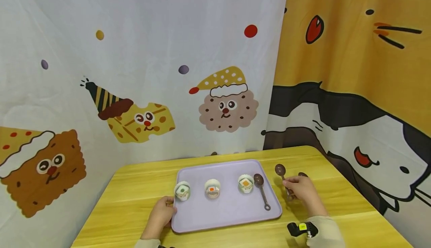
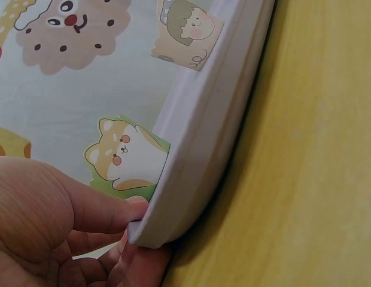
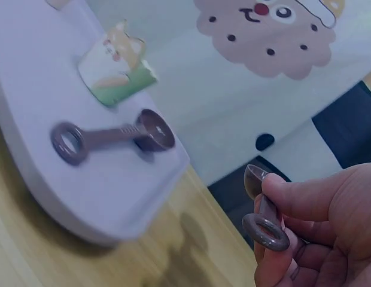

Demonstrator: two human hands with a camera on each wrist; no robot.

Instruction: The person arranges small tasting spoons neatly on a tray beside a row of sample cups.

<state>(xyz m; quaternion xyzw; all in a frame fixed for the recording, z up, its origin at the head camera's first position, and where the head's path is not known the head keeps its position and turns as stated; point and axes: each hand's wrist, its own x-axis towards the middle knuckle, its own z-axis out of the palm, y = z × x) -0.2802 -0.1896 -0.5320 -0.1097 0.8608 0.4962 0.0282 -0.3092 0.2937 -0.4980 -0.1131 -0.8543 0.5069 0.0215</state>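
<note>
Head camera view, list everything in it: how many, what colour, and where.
White backdrop: 1, white with cartoons, at the back
Orange backdrop: 1, orange, black and white, right side
Table: 1, yellow, below the backdrops
Tray: 1, pale purple, on the table
Green cups: 2, green and white, tray's left edge and right part
Beige cup: 1, beige, between them
Tray spoon: 1, brown, tray's right end
Held spoon: 1, brown, right of the tray
Mostly hidden object: 1, brown, behind the right hand
Wrist device: 1, black and yellow, right wrist
Sleeves: 2, beige, bottom edge
Left hand: 1, bare, grip on tray's left edge
Right hand: 1, bare, grip on held spoon
</note>
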